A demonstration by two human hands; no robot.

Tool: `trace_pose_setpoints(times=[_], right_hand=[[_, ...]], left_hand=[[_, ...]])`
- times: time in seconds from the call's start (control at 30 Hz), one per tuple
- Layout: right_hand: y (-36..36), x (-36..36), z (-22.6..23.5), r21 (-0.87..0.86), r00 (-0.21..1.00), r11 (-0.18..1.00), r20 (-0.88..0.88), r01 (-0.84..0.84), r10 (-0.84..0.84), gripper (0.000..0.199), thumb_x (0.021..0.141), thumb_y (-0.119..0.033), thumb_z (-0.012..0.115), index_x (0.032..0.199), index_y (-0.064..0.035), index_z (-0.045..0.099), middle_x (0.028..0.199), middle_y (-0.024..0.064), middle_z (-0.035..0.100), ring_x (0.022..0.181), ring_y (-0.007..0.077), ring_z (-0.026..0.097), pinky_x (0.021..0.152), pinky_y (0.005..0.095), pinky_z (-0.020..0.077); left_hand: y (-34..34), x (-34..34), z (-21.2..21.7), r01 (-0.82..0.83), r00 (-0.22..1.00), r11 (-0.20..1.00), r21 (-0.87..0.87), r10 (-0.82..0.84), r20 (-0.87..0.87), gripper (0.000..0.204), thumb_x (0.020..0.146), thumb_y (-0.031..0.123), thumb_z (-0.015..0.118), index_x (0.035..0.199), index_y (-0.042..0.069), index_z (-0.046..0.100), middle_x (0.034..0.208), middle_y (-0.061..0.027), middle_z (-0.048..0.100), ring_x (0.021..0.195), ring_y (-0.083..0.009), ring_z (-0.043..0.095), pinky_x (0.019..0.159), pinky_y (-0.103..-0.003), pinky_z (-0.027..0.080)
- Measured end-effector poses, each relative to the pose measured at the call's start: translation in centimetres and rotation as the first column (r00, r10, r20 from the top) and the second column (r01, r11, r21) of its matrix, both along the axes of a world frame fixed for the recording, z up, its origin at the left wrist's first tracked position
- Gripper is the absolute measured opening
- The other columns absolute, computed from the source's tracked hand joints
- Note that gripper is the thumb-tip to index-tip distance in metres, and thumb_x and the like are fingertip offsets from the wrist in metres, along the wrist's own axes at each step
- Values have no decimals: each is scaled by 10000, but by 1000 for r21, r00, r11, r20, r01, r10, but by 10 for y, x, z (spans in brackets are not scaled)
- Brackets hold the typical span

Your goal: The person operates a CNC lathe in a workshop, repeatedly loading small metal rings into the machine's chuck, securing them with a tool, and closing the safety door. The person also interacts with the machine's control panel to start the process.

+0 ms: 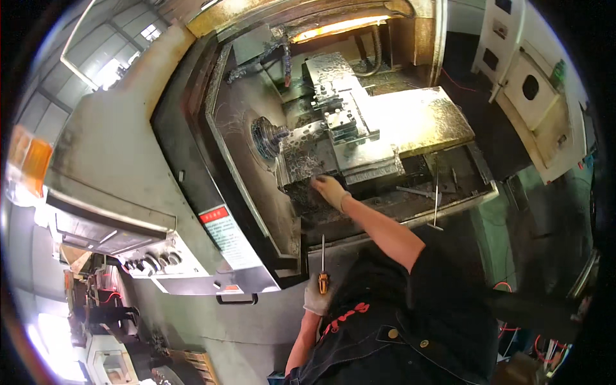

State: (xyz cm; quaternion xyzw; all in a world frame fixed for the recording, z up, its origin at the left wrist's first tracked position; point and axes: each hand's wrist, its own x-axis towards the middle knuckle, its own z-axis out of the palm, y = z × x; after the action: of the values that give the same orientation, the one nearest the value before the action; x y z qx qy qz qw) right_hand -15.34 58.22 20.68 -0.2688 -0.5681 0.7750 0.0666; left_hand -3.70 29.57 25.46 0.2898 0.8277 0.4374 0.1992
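My left hand (316, 298), in a pale glove, is closed round the yellow-and-black handle of a screwdriver (323, 282), whose long shank points up toward the machine. My right hand (332, 192), gloved too, reaches into the open lathe with its fingers curled together. It is over dark metal chips (307, 191) beside the carriage; whatever the fingers hold, if anything, is hidden. Left of that hand sits the chuck (265, 138). A tool holder block with bolts (341, 120) stands on the wet cross slide (369, 154) beyond my right hand.
A bright, wet metal cover (423, 119) spans the right of the bed. On the front ledge lies a caliper-like tool (416, 191), near a thin T-shaped rod (437, 202). The sliding door frame (221, 186) and control panel (151, 260) are at left; a pale cabinet (539, 96) stands right.
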Motion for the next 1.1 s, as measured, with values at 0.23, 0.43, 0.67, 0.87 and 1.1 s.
trace_pose_setpoints(times=[0.23, 0.43, 0.67, 0.87, 1.1], right_hand=[[90, -88, 19, 719, 962, 695, 203, -18, -185, 322, 830, -202, 492, 1129, -87, 459, 981, 182, 570, 900, 327, 545, 742, 390, 429], [77, -103, -25, 668, 966, 739, 238, -86, -102, 256, 828, -224, 486, 1035, -79, 522, 929, 168, 591, 859, 319, 568, 723, 384, 438], [106, -124, -6, 414, 927, 842, -11, 346, -376, 302, 830, -270, 492, 1045, -59, 509, 927, 157, 584, 830, 281, 555, 737, 355, 416], [149, -186, 28, 289, 960, 919, 8, 267, -281, 448, 748, -317, 594, 1086, -52, 469, 911, 176, 586, 830, 299, 563, 759, 368, 409], [143, -186, 30, 399, 975, 891, -42, 215, -216, 485, 738, -244, 576, 1147, -29, 429, 1002, 215, 559, 948, 332, 533, 818, 358, 400]], left_hand=[[55, -24, 6, -132, 989, 981, -145, 140, 46, 317, 712, 177, 677, 937, 30, 508, 752, -49, 562, 691, -103, 532, 644, -251, 444], [75, -36, -4, -235, 965, 961, -148, 248, 80, 361, 696, 192, 682, 964, 24, 510, 772, -67, 571, 705, -135, 552, 656, -268, 451], [130, -92, 16, -233, 972, 932, -279, 220, -78, 436, 690, 265, 637, 1036, 34, 505, 836, -174, 588, 779, -306, 581, 699, -364, 448], [201, -157, 32, -273, 962, 856, -439, 257, -95, 414, 694, 260, 588, 1030, 30, 509, 823, -197, 583, 781, -339, 579, 686, -383, 444], [221, -199, 49, -266, 957, 801, -536, 285, -49, 345, 720, 268, 506, 962, 25, 539, 895, -231, 581, 848, -386, 555, 733, -436, 439]])
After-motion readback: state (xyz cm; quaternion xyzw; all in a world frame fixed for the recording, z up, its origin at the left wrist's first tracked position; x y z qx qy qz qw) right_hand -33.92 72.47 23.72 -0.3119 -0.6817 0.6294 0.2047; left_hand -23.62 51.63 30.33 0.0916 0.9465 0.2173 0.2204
